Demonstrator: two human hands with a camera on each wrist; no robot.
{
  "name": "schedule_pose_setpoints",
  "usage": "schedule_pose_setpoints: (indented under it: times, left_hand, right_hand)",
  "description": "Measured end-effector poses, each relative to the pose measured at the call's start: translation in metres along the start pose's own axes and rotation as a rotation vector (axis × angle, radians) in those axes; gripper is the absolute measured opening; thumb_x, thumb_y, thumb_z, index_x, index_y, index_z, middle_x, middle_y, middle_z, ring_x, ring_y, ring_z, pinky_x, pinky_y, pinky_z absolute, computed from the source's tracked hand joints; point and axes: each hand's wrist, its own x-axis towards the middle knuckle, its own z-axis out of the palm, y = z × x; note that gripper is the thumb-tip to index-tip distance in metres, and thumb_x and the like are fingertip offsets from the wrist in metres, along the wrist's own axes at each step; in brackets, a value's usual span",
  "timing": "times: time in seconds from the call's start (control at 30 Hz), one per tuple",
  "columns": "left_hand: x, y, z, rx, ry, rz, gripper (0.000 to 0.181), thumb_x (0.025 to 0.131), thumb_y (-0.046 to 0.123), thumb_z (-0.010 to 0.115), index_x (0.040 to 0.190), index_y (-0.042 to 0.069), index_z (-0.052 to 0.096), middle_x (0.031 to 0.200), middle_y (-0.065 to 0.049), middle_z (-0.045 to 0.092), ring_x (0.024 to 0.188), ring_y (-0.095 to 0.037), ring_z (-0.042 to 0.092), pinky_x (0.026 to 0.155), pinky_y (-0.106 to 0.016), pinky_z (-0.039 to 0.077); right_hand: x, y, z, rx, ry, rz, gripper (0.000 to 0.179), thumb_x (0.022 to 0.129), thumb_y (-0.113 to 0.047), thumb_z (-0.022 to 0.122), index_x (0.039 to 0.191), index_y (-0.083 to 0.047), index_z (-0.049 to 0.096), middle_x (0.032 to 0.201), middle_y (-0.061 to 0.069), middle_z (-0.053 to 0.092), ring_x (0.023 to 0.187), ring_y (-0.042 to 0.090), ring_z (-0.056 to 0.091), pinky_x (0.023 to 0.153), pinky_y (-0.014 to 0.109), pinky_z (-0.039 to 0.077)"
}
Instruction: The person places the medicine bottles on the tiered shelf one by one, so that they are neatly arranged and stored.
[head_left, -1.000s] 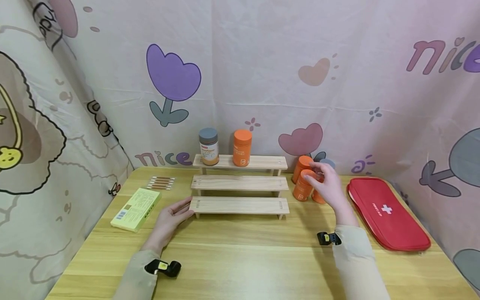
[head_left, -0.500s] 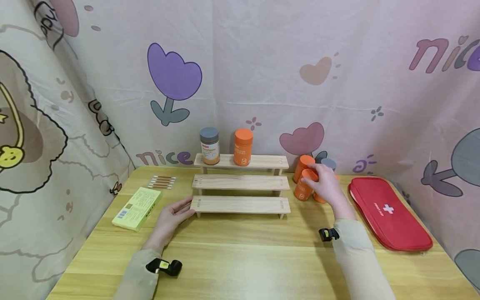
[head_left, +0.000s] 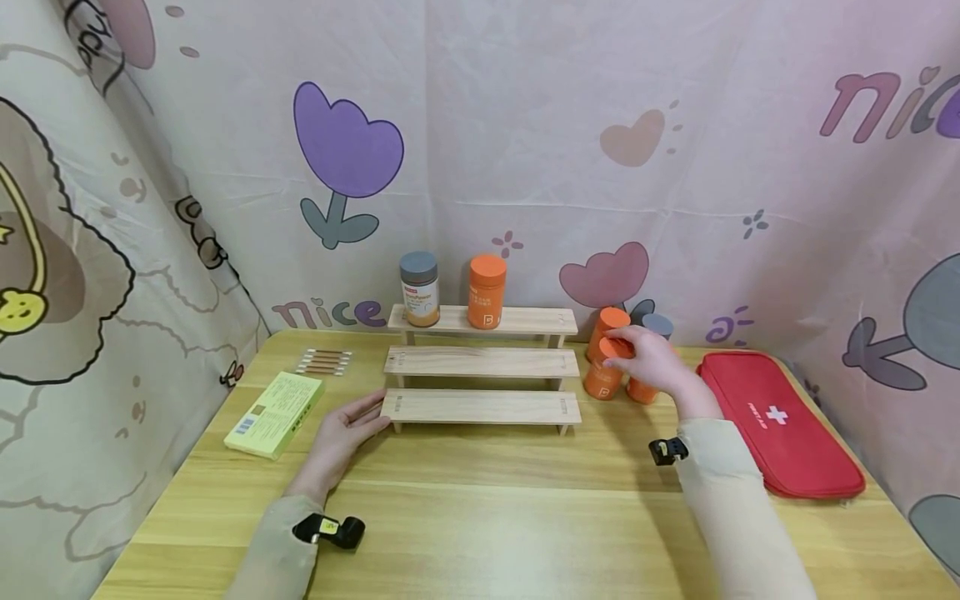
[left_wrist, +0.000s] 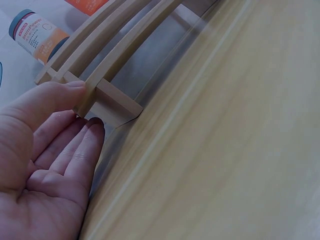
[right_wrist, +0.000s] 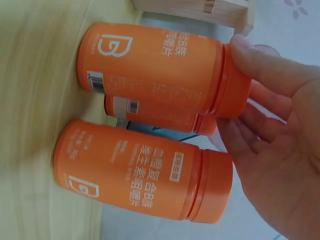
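right of rack (head_left: pixel 480 406), gripped orange bottle (right_wrist: pixel 150 67), neighbouring bottles (right_wrist: pixel 127 172), red pouch (head_left: pixel 783 429)

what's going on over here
A person's right hand grips an orange bottle by its cap, with other bottles close by, beside a three-tier wooden rack. The left hand holds the left end of the rack's lowest shelf. A gray-capped bottle and another orange bottle stand on the top shelf.
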Motion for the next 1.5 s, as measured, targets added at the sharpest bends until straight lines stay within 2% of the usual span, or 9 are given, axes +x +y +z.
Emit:
schedule_pose_setpoints:
  times: [0.23,0.33,0.47,0.6,0.7,0.9,1.13,1.27,1.5]
  left_hand:
    - [0.001,0.0,-0.001,-0.003,0.011,0.007,0.059,0.087,0.006,0.07,0.14,-0.002,0.044,0.143,-0.021,0.042,0.118,-0.01,0.054,0.092,-0.022,0.049]
    - [0.002,0.0,-0.001,-0.01,0.015,0.004,0.059,0.086,0.006,0.07,0.139,-0.003,0.045,0.143,-0.021,0.042,0.113,-0.006,0.056,0.092,-0.023,0.049]
    - [0.001,0.001,0.0,-0.015,0.009,0.0,0.06,0.086,0.006,0.07,0.14,-0.003,0.044,0.143,-0.021,0.042,0.115,-0.008,0.056,0.092,-0.024,0.049]
    - [-0.001,0.0,0.0,0.001,0.01,-0.003,0.059,0.087,0.006,0.07,0.14,-0.002,0.044,0.144,-0.02,0.041,0.119,-0.013,0.053,0.092,-0.022,0.048]
    - [-0.002,0.0,0.0,0.01,0.008,-0.003,0.059,0.088,0.007,0.069,0.141,-0.001,0.044,0.144,-0.019,0.041,0.121,-0.014,0.052,0.093,-0.021,0.048]
    - [-0.002,0.001,0.0,-0.002,0.004,-0.004,0.06,0.087,0.008,0.07,0.141,-0.001,0.044,0.143,-0.021,0.042,0.118,-0.01,0.053,0.092,-0.022,0.048]
    - [-0.002,0.001,-0.001,-0.008,0.006,-0.006,0.061,0.087,0.008,0.071,0.14,-0.002,0.044,0.142,-0.023,0.042,0.115,-0.008,0.055,0.091,-0.022,0.049]
    - [-0.001,0.0,-0.001,-0.016,0.007,0.0,0.061,0.086,0.008,0.071,0.14,-0.003,0.044,0.142,-0.022,0.042,0.114,-0.007,0.056,0.092,-0.023,0.049]
    - [0.0,-0.001,0.0,-0.004,0.016,-0.003,0.061,0.086,0.008,0.071,0.14,-0.001,0.045,0.142,-0.021,0.043,0.114,-0.008,0.056,0.091,-0.023,0.049]
  right_hand:
    - [0.003,0.005,-0.001,0.073,-0.049,-0.023,0.049,0.085,-0.015,0.074,0.128,0.001,0.057,0.126,0.022,0.056,0.109,0.036,0.052,0.095,0.052,0.044]
    - [0.002,0.007,-0.002,0.101,-0.054,-0.059,0.048,0.084,-0.014,0.074,0.127,0.001,0.058,0.123,0.02,0.058,0.105,0.033,0.054,0.093,0.05,0.046]
    - [0.001,0.008,-0.008,0.171,-0.063,-0.107,0.047,0.083,-0.011,0.076,0.125,0.001,0.059,0.115,0.017,0.061,0.098,0.028,0.056,0.088,0.042,0.05]
    - [-0.001,0.007,-0.022,0.297,-0.065,-0.106,0.047,0.082,-0.011,0.076,0.126,-0.002,0.06,0.113,0.014,0.061,0.094,0.023,0.056,0.081,0.029,0.051]
    - [-0.003,0.002,-0.035,0.388,-0.056,-0.107,0.049,0.083,-0.009,0.075,0.129,-0.003,0.059,0.117,0.014,0.06,0.093,0.022,0.057,0.077,0.023,0.051]
    - [0.002,-0.016,-0.058,0.463,-0.007,-0.191,0.048,0.084,-0.001,0.071,0.13,-0.003,0.057,0.122,0.014,0.059,0.097,0.015,0.057,0.08,0.017,0.049]
    - [0.027,-0.038,-0.072,0.426,0.046,-0.256,0.046,0.083,0.004,0.065,0.128,-0.001,0.058,0.122,0.012,0.059,0.097,0.013,0.055,0.08,0.016,0.047]
    - [0.042,-0.057,-0.076,0.422,0.012,-0.205,0.047,0.083,0.004,0.063,0.129,-0.002,0.057,0.124,0.011,0.057,0.094,0.018,0.054,0.076,0.02,0.047]
    - [0.074,-0.066,-0.063,0.447,-0.026,-0.144,0.048,0.083,-0.002,0.065,0.13,-0.006,0.058,0.119,0.011,0.06,0.088,0.021,0.056,0.065,0.024,0.05]
